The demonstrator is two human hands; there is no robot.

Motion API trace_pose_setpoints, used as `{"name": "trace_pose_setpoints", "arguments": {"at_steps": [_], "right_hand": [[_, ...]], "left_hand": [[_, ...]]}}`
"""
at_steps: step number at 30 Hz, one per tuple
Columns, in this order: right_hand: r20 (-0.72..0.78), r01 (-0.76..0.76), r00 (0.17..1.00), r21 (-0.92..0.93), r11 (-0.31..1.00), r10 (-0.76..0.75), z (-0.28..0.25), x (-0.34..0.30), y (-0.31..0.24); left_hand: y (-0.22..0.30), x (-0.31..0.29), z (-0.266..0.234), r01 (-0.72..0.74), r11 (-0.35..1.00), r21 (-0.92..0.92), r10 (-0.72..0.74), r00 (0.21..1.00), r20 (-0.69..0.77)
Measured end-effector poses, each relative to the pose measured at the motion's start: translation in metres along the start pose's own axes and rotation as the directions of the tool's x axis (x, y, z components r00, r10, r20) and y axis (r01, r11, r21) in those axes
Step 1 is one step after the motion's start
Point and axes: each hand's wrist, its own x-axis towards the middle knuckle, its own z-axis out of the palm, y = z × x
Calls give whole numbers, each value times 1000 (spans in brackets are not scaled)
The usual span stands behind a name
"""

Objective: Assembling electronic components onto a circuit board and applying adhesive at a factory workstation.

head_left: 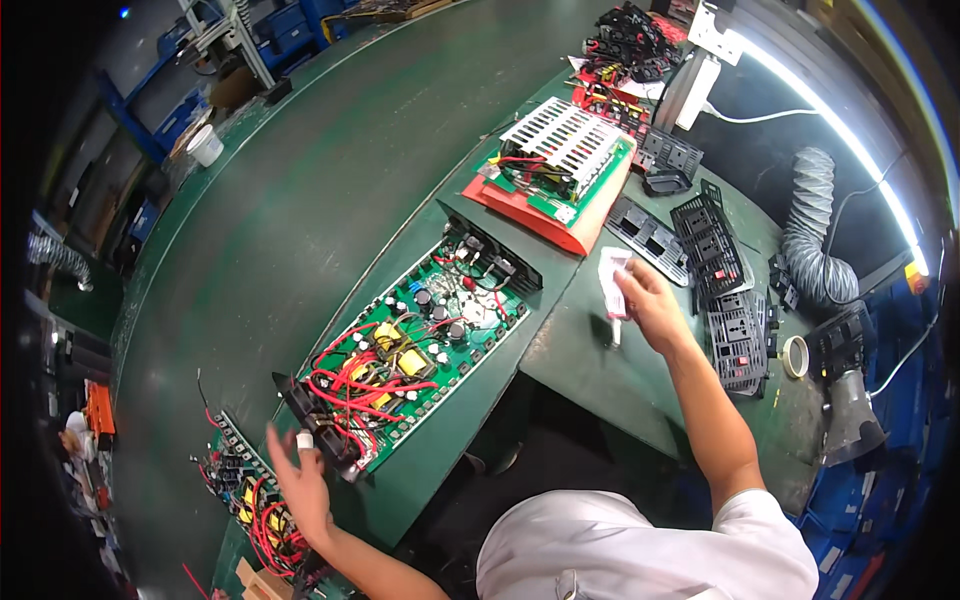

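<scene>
My right hand grips a small white squeeze tube with a pinkish band, its narrow nozzle pointing down over the green bench. My left hand has its fingers spread, beside the near end of a large green circuit board. A small white piece shows at one of its fingers; whether it is a wrap or a cap I cannot tell. Red wires, yellow transformers and black end panels are on the board. Under and beside my left hand lies a second wired board, partly hidden.
Beyond the large board, a board with a white slotted cover rests on an orange-red pad. Black socket panels lie at the right, near a tape roll and a flexible duct. A white cup stands far left.
</scene>
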Motion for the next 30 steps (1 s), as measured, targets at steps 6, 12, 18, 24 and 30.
{"name": "trace_pose_setpoints", "arguments": {"at_steps": [6, 12, 18, 24, 30], "right_hand": [[164, 98, 986, -649, 754, 14, -15, -13, 6], [198, 274, 918, -943, 190, -343, 10, -31, -23], [404, 586, 789, -721, 370, -462, 69, -6, -43], [440, 430, 895, -799, 420, -77, 87, 59, -36], [508, 505, 856, -783, 364, -94, 89, 73, -17]], "left_hand": [[8, 1, 6, 107, 992, -65, -97, 985, 140], [17, 11, 12, -79, 967, 241, 33, 981, 191], [40, 19, 22, -113, 951, 288, 35, 964, 263], [45, 27, 34, -66, 839, 539, -30, 986, 166], [21, 38, 25, -17, 944, 328, -58, 975, 216]]}}
